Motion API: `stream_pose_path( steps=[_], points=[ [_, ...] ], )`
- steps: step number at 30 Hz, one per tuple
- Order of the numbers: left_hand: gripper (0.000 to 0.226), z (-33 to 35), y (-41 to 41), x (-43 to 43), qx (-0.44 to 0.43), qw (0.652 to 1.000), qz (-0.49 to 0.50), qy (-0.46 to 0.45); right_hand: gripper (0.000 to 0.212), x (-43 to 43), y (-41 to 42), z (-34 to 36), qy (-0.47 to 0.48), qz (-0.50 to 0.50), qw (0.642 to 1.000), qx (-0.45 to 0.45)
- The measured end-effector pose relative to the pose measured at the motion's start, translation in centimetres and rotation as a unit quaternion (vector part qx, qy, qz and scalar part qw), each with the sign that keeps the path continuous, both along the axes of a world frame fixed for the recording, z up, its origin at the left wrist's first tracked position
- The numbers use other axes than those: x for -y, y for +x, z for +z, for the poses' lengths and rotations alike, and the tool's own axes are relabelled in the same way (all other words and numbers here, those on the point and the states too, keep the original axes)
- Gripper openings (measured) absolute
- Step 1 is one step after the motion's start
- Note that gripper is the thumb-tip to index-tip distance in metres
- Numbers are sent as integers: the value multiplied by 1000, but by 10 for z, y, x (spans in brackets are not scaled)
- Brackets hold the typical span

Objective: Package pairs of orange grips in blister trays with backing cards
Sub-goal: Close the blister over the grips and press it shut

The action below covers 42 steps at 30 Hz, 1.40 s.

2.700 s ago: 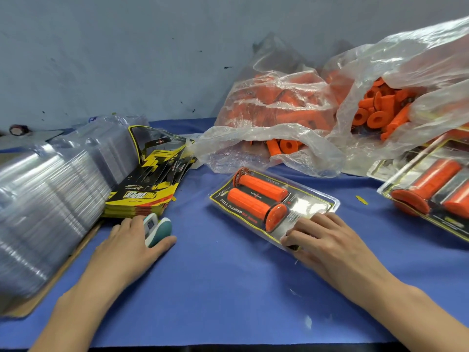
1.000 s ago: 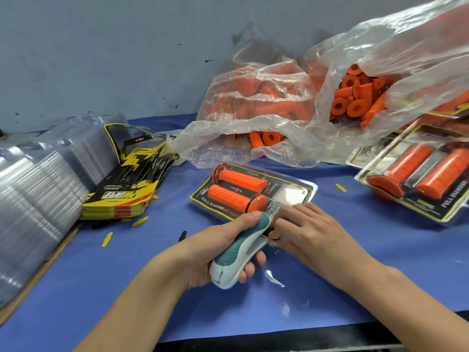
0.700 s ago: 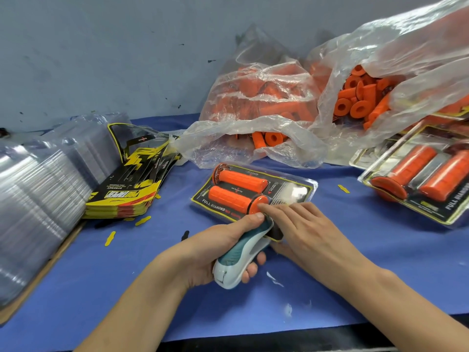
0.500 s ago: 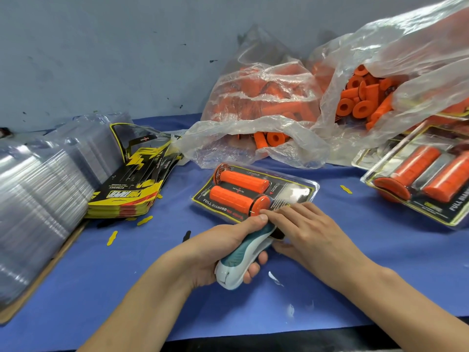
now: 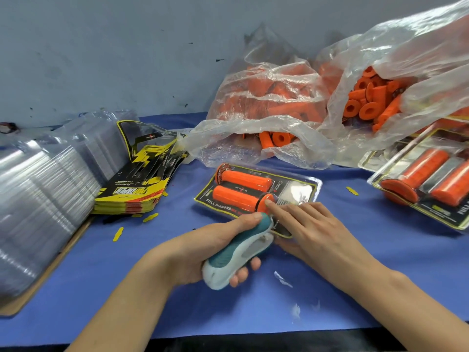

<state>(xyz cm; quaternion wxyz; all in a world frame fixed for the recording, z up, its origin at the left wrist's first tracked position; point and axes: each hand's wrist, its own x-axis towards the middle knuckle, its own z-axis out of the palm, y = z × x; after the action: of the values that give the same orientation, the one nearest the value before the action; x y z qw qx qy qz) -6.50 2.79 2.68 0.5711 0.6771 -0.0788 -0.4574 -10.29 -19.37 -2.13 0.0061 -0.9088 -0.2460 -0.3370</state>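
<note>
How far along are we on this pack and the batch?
Done: finished packs lie at right. In hand: left hand grips the stapler at the near edge of the filled blister pack; right hand presses it flat. Left: bags of loose grips, backing cards, empty trays.

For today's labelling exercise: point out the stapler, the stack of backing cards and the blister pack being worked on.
stapler [image 5: 234, 252]: head view, teal top.
stack of backing cards [image 5: 132, 191]: head view, top card's yellow logo.
blister pack [image 5: 243, 185]: head view, between its two grips.

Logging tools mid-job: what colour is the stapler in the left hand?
Teal and white stapler, gripped by the left hand; head view.
</note>
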Motion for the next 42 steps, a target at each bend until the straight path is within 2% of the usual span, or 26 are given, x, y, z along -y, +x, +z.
stream_pose_path(
  steps=[3,5,7,9,10,12,15,17,19,21,23,26,27,28,30,32,35,37,39,42],
  points=[
    [58,10,11,-39,91,992,10,91,25,3,-1,0,-7,3,1000,3],
    [62,13,21,-66,205,958,67,191,19,4,-2,1,-11,-1,1000,-4],
    [63,5,33,-85,312,883,149,318,14,2,-2,2,-7,-12,1000,-10],
    [64,-9,40,-94,391,765,197,472,9,0,-2,2,0,-23,1000,-9],
    [65,-15,42,-94,415,718,200,522,10,-1,-2,2,1,-28,1000,-5],
    [69,-22,42,-90,443,669,192,565,19,-2,-1,3,4,-37,999,3],
    [67,-17,40,-75,536,612,213,541,25,-3,-1,3,10,-44,999,13],
    [63,-12,37,-59,615,605,209,461,22,-3,-1,3,16,-42,999,18],
    [55,-12,34,-40,689,604,135,376,20,-2,0,5,33,-36,998,29],
    [46,-15,32,-24,735,591,62,328,19,-1,-1,9,54,-28,997,46],
    [32,-18,32,-14,748,594,46,294,15,-1,-1,15,65,-20,995,70],
    [8,-15,37,-7,770,589,92,227,12,1,-2,35,116,5,987,111],
    [4,-11,37,-4,770,595,117,199,19,3,0,42,156,10,980,127],
    [5,-6,37,-2,763,608,145,167,34,7,1,51,207,5,968,142],
    [5,4,35,4,728,645,208,104,64,14,3,68,335,-16,932,140],
    [10,13,30,11,671,689,270,45,71,15,5,76,460,-48,882,92],
    [21,19,19,25,562,763,315,-56,54,4,9,72,586,-27,808,-55],
    [29,18,12,38,490,808,313,-94,46,-5,13,68,662,37,732,-156],
    [35,12,12,48,412,849,314,-101,47,-7,15,64,707,49,683,-177],
    [55,4,15,55,290,905,308,-51,49,-5,16,53,736,-7,652,-181]
  ],
)
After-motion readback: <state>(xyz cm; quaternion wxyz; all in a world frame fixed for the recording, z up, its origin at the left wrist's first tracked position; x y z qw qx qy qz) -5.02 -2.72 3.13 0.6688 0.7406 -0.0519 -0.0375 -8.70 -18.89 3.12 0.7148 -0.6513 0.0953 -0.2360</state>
